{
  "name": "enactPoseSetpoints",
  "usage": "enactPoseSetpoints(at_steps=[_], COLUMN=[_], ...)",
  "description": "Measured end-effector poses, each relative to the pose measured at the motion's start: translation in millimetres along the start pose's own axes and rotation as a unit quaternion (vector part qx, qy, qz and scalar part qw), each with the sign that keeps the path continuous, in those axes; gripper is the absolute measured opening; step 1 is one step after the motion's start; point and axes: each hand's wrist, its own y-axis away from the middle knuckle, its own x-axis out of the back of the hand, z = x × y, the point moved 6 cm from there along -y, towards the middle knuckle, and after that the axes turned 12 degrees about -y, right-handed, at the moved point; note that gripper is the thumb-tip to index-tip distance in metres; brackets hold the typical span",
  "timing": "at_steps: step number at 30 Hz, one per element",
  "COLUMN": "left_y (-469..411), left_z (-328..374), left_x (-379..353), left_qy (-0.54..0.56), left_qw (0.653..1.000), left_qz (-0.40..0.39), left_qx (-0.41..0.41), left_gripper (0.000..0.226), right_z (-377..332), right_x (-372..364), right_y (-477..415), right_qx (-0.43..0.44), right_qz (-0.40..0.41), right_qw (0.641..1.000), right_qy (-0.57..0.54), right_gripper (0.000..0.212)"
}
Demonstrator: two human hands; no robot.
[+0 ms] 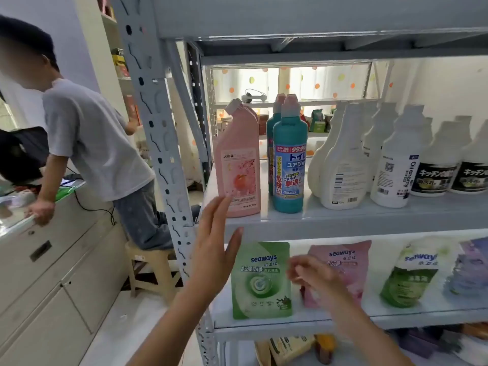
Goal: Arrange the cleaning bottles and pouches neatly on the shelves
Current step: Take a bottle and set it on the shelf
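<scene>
Left hand spread wide by pink bottle; right hand (blurred) grip unclear.

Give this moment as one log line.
left hand: open, by pink bottle | right hand: blurred, grip unclear, between green pouch and pink pouch

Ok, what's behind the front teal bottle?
A second teal bottle stands behind the front teal bottle. Only its pink top and left edge show; the rest is covered.
</scene>
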Motion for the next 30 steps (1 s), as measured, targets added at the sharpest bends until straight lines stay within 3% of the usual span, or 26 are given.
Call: enactPoseSetpoints(at_steps=[3,5,8,12,17,26,30], left_y=[-32,-45,-53,-62,-61,-58,-54], left_z=[-8,-16,-29,-46,-56,-52,-54], left_x=[-15,-28,-36,-39,-41,-35,-32], left_qy=[0.036,0.113,0.229,0.297,0.345,0.325,0.352], left_qw=[0.993,0.975,0.939,0.885,0.857,0.885,0.874], left_qz=[-0.038,-0.067,-0.065,-0.067,-0.09,-0.121,-0.134], left_qx=[0.109,0.178,0.25,0.353,0.372,0.312,0.307], left_gripper=[0.084,0.085,0.063,0.037,0.032,0.032,0.033], right_z=[-48,-74,-83,-87,-91,-87,-85], right_x=[-24,-39,-54,-70,-83,-73,-72], right_y=[-24,-38,-57,-77,-87,-90,-89], right_qx=[0.1,0.139,0.154,0.136,0.106,0.098,0.119], right_qz=[-0.018,-0.022,-0.032,-0.027,-0.026,-0.02,-0.039], right_qw=[0.994,0.99,0.987,0.99,0.992,0.994,0.992], right_qy=[0.035,0.029,0.03,0.039,0.066,0.034,0.03], right_gripper=[0.022,0.027,0.035,0.045,0.049,0.042,0.031])
